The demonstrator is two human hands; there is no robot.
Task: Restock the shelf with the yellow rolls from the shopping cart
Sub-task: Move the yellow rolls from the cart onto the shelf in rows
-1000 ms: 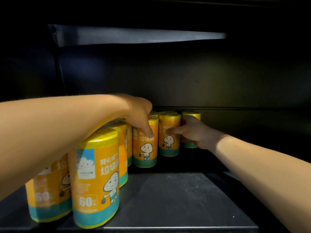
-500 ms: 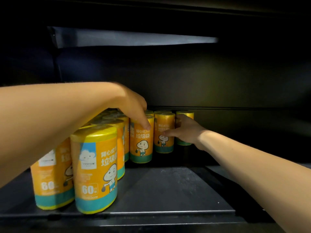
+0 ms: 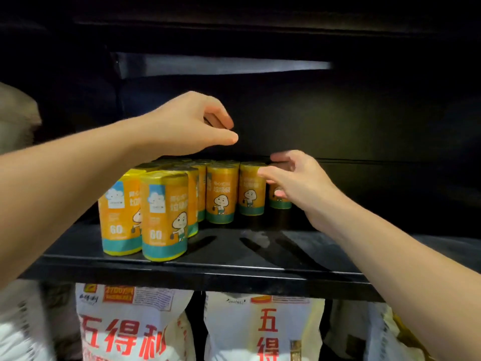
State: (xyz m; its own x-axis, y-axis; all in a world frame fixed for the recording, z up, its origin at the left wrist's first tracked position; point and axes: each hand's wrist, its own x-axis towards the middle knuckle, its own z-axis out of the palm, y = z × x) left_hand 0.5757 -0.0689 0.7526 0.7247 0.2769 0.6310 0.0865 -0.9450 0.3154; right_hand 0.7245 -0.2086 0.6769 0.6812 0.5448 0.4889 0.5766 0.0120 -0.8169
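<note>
Rolls upright, packed on shelf left half, reaching from front edge to back. Left hand raised above them, fingers curled, thumb out, empty. Right hand spread open just beside rightmost back roll, partly hiding it, gripping nothing. White bags beneath shelf.

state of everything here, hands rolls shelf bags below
left hand: empty, fingers curled, raised above the rolls
right hand: open, empty, beside the rightmost roll
yellow rolls: upright, clustered at shelf's left
shelf: right half bare
white bags: upright, on the level below
</note>
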